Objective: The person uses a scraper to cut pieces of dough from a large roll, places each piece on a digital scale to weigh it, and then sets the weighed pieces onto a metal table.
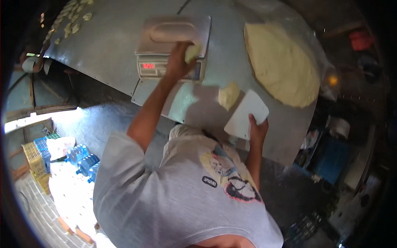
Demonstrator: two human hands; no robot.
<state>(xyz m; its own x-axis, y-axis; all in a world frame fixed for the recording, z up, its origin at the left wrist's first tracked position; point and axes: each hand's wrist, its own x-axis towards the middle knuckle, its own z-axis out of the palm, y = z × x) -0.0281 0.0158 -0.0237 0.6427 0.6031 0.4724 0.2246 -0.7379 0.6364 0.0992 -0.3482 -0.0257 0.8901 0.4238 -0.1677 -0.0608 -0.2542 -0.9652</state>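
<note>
My left hand (pixel 178 61) is closed around a small piece of pale yellow dough (pixel 192 53) at the front edge of a metal-topped scale (pixel 202 25). A red lit display (pixel 149 65) shows on the scale's front. In my right hand (pixel 258 131) is a flat white dough scraper (pixel 248 113), held by its near right edge over the table. Just left of the scraper's far end lies another lump of dough (pixel 228 95). A large flat slab of dough (pixel 285 66) rests farther to the right.
The metal table (pixel 107 49) carries several small dough pieces (pixel 75 28) at its far left. Clear plastic sheeting (pixel 328 78) lies beside the slab. Beyond the table at left are stacked crates (pixel 35 159) and blue water jugs (pixel 87 163); a blue container (pixel 331 159) stands at right.
</note>
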